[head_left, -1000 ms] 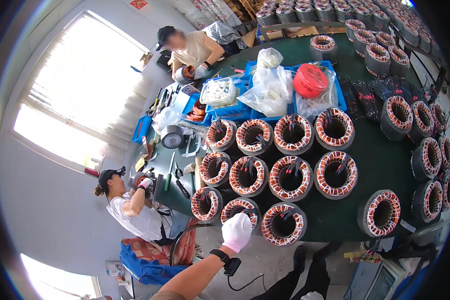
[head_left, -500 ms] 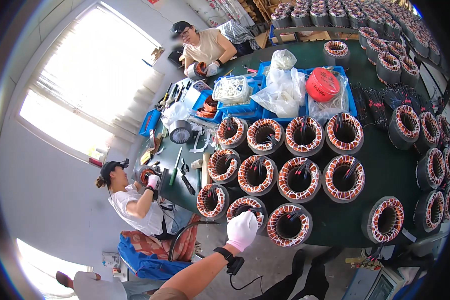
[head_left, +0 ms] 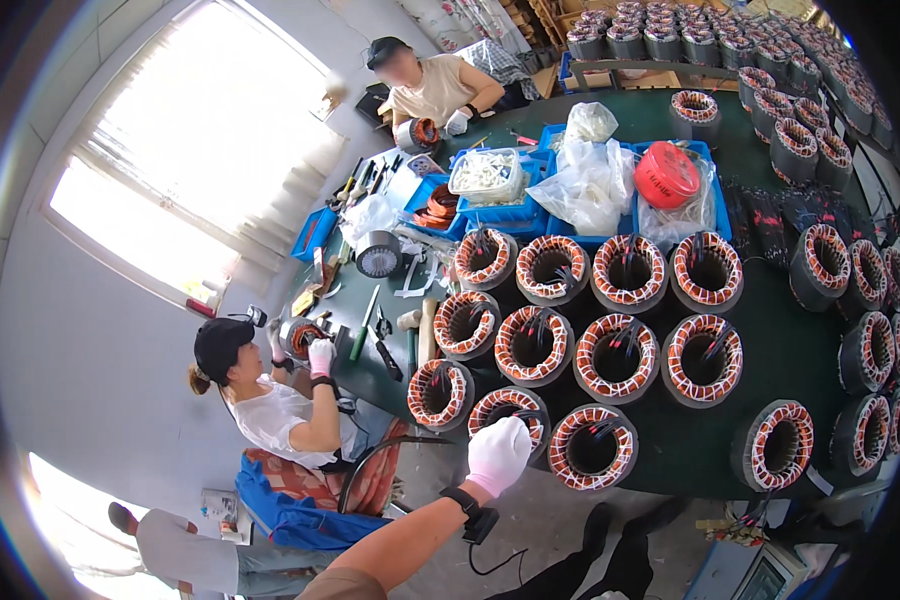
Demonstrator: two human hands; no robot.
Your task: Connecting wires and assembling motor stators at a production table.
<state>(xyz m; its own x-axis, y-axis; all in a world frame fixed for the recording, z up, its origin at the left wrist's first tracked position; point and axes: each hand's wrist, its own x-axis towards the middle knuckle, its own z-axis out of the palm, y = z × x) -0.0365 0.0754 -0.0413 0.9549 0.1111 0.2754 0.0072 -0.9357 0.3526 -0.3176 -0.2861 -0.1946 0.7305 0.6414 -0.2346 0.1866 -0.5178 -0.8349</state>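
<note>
My left hand (head_left: pixel 499 456), in a white and pink glove, is closed in a fist at the near side of a motor stator (head_left: pixel 484 408). The stator has a dark core, and its orange winding ring is laced with white cord. Black lead wires (head_left: pixel 530 414) lie across its opening just beyond my knuckles. My fingertips are hidden, so what they grip does not show. Beside it on the right stands another stator (head_left: pixel 625 462), and on the left a third stator (head_left: pixel 464 393). My right hand cannot be made out.
Several upright stators stand in rows on the dark green table (head_left: pixel 705 440). Behind them are blue bins (head_left: pixel 510 213) and a red round tin (head_left: pixel 667 175). Hammers and hand tools lie left. Co-workers (head_left: pixel 270 400) (head_left: pixel 435 88) handle stators; a chair (head_left: pixel 365 470) stands near my arm.
The view has shifted, so the table appears farther right. My left hand stays closed at the same stator. The left co-worker has leaned over their stator, and a standing person shows more at lower left.
</note>
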